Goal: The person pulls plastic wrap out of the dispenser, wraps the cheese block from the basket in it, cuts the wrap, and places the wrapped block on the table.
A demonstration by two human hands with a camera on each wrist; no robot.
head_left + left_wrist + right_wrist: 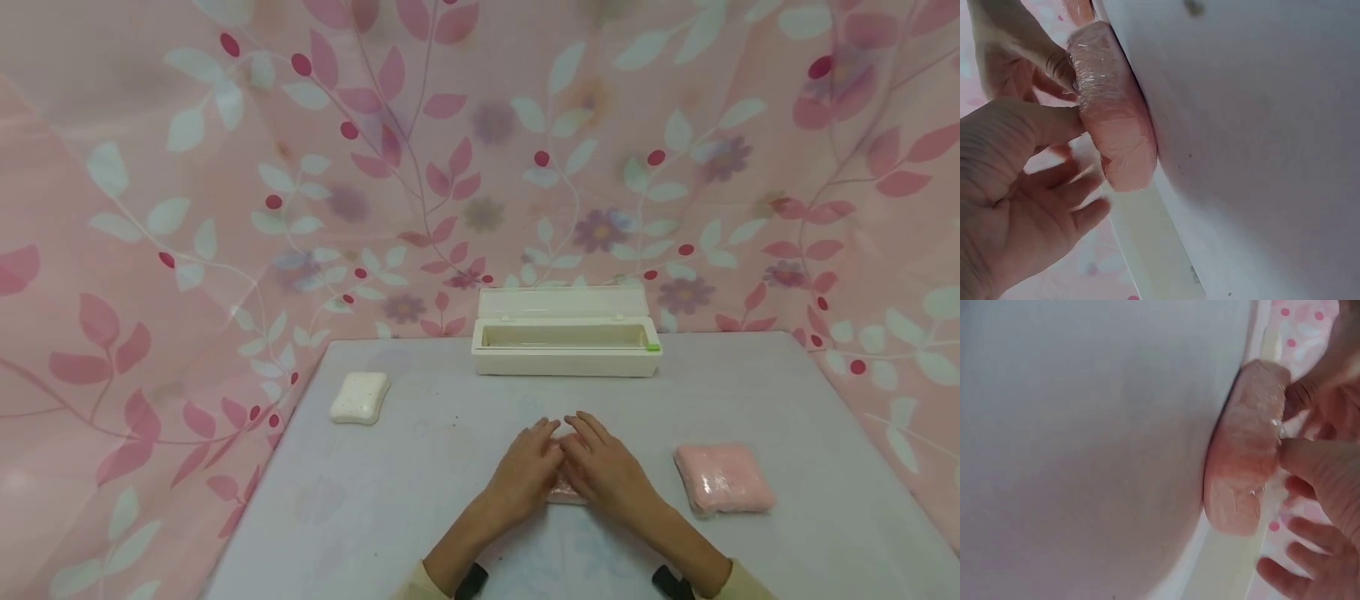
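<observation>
A pink block wrapped in clear plastic film lies on the table between both hands, mostly covered by them in the head view. My left hand is over its left side, thumb tip at its upper face in the left wrist view, other fingers loosely extended beyond it. From the right, my right hand reaches over the same block, its thumb touching the wrinkled film at the top. Its remaining fingers spread loosely past the block. The two hands' fingertips come close together in the head view.
Another pink block in clear film lies to the right. A white cushion-shaped block sits at the left. Behind the hands, a long white box stands with its lid raised, near the table's back edge and a floral cloth.
</observation>
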